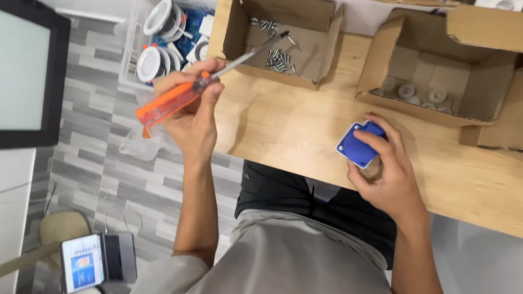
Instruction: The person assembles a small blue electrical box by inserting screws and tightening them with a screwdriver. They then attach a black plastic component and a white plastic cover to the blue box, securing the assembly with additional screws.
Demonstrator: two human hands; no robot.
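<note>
Left fingers point(196, 100) gripping orange-handled screwdriver point(176, 99), right fingers point(386, 159) clasping square blue plastic socket point(359, 144)

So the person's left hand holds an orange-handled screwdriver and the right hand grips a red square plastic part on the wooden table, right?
Not quite: the head view shows the square plastic part is blue, not red. The right hand grips it on the wooden table; the left hand holds the orange-handled screwdriver.

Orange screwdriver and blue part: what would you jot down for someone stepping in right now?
Left hand: grips the orange screwdriver, shaft pointing over the cardboard box of screws.
Right hand: holds the blue square part on the wooden table.
Done: tool and part are both in hand.
Left: the screwdriver is apart from the blue part, and no screw is visible on its tip.
</note>
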